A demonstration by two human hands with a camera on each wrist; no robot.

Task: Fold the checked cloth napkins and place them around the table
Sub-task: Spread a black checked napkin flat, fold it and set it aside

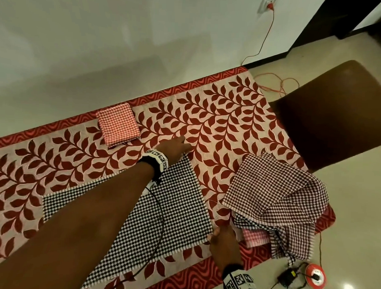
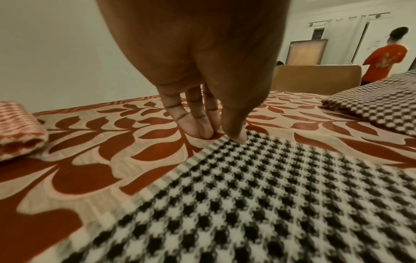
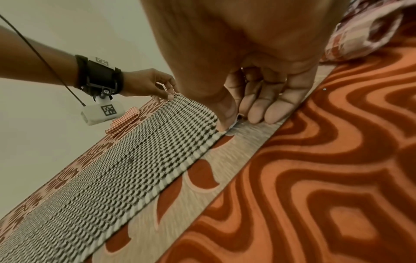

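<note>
A black-and-white checked napkin [image 1: 178,208] lies spread flat on the red leaf-patterned tablecloth [image 1: 218,115]. My left hand [image 1: 177,146] is at its far right corner, where the thumb [image 2: 237,137] sits on the corner and the other fingers [image 2: 201,130] touch the tablecloth beside it, pinching it. My right hand [image 1: 220,236] pinches the near right corner in the same way, seen close in the right wrist view [image 3: 238,121]. A folded red-and-white checked napkin [image 1: 119,124] lies near the far edge. A loose pile of maroon checked napkins [image 1: 274,190] sits at the right end.
A brown chair [image 1: 337,119] stands past the table's right end. A pink checked cloth [image 1: 255,236] peeks from under the pile. A red cable reel [image 1: 314,276] and adapter lie on the floor at the near right. The wall runs along the table's far edge. A person in orange [image 2: 382,62] stands far off.
</note>
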